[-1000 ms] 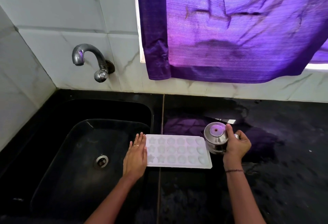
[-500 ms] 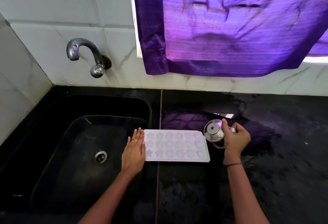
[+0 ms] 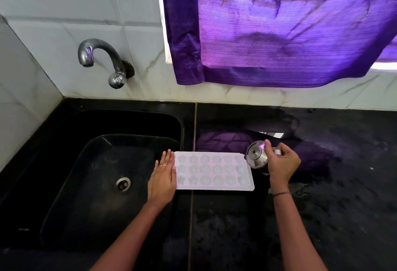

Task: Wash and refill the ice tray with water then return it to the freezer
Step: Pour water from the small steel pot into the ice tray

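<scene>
A white ice tray (image 3: 213,172) with star and round moulds lies flat on the black counter, just right of the sink. My left hand (image 3: 162,177) rests flat against the tray's left end, fingers together, holding nothing. My right hand (image 3: 282,162) grips a small steel cup (image 3: 256,157) by its handle. The cup is tilted with its mouth toward the tray's right end. I cannot tell whether water is flowing.
A black sink (image 3: 71,163) with a steel drain (image 3: 123,183) lies to the left. A steel tap (image 3: 101,60) juts from the tiled wall above it. A purple curtain (image 3: 279,25) hangs over the counter (image 3: 333,206), which looks wet behind the cup.
My right hand has tipped the steel cup from upright over toward the tray's right end. My left hand has stayed at the tray's left end.
</scene>
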The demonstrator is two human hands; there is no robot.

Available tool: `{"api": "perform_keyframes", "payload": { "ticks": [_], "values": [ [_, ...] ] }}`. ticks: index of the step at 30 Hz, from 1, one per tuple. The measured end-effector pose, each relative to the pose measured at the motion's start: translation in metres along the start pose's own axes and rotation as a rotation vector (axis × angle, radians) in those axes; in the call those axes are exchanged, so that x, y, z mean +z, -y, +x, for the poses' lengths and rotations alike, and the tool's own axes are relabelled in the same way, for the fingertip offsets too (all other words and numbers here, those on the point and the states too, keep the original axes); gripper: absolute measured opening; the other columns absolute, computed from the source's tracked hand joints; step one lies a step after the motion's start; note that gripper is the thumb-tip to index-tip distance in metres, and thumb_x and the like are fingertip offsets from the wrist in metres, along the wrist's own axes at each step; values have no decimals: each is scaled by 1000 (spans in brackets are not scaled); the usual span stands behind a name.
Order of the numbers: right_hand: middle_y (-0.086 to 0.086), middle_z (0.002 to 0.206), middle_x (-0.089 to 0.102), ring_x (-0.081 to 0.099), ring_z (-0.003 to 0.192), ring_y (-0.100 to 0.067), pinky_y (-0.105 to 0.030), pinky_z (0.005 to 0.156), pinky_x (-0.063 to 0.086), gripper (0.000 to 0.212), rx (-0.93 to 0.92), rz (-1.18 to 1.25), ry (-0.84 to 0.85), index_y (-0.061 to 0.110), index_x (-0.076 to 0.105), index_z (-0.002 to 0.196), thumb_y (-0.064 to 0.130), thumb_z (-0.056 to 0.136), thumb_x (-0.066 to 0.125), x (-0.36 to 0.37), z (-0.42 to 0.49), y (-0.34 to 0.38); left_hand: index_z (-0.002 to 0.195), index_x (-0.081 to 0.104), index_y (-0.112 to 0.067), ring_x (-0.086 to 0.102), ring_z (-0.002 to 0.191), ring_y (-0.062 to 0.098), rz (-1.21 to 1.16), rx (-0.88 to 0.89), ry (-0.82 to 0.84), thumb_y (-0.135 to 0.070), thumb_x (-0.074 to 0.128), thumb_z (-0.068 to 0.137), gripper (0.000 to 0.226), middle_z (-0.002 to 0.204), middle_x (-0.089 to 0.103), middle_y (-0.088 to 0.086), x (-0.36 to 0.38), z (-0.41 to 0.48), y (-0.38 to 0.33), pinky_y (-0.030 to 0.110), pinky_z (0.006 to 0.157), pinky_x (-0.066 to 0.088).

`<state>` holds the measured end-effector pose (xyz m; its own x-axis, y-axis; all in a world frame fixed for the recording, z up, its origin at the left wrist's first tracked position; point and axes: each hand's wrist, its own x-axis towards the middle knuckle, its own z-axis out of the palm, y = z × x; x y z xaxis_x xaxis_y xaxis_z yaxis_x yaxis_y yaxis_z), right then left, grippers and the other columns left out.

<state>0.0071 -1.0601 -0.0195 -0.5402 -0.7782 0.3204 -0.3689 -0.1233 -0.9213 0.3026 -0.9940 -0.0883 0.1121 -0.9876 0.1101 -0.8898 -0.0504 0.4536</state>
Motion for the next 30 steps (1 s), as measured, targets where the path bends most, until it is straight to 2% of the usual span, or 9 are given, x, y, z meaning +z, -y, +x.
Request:
{"api": "perform_keyframes", "payload": {
  "ticks": [5,10,14,15,16,19,26,30],
  "values": [
    [-3,45,33,26,43,-9,-17,43,25,49,-4,-31,-8,1,38,48,15,77,75,0,0,-3,148,20,-12,3,142,3,-12,3,-1,-42,0,88,69,156,17,-2,0,0,0,23,117,1],
    [-5,46,37,29,47,-15,-28,46,29,48,-5,-51,-9,-2,40,49,16,77,75,1,-1,-6,148,21,-13,4,142,3,-13,-3,-1,-42,0,89,69,156,18,-2,0,0,0,23,117,2],
    [-4,46,36,29,47,-12,-24,46,29,47,17,-39,-16,-1,41,49,16,77,75,1,-2,-6,148,20,-13,4,142,3,-12,-5,-3,-42,0,89,69,156,18,-2,1,0,0,23,117,1],
    [0,44,36,28,46,-9,-21,46,29,47,39,-24,-27,0,41,49,16,78,75,1,-2,-6,148,20,-13,3,142,3,-14,-5,-4,-42,0,89,69,156,17,-3,0,0,-1,23,117,1],
    [7,42,34,27,44,-6,-18,45,28,47,72,2,-39,2,40,48,16,78,74,1,-1,-6,148,20,-13,3,142,2,-17,-5,-6,-42,0,89,69,156,17,-3,0,0,-1,23,117,1],
    [9,36,33,27,39,-5,-13,43,25,52,179,110,-102,11,32,47,12,78,73,-2,1,-4,148,21,-13,2,140,1,-21,-4,-10,-42,0,88,70,156,18,-3,-2,-1,-2,22,116,1],
    [11,38,28,23,44,-3,-18,46,26,53,321,272,-158,17,29,50,16,76,75,-11,4,-12,148,21,-13,2,140,0,-13,0,-4,-42,0,88,70,156,18,-3,-2,-1,-2,22,116,1],
    [11,39,27,22,45,-3,-19,46,24,53,273,234,-105,16,30,50,16,76,76,-16,2,-13,147,22,-11,3,140,0,-1,4,-8,-41,0,87,70,156,20,-3,-2,0,-1,22,116,2]
  ]
}}
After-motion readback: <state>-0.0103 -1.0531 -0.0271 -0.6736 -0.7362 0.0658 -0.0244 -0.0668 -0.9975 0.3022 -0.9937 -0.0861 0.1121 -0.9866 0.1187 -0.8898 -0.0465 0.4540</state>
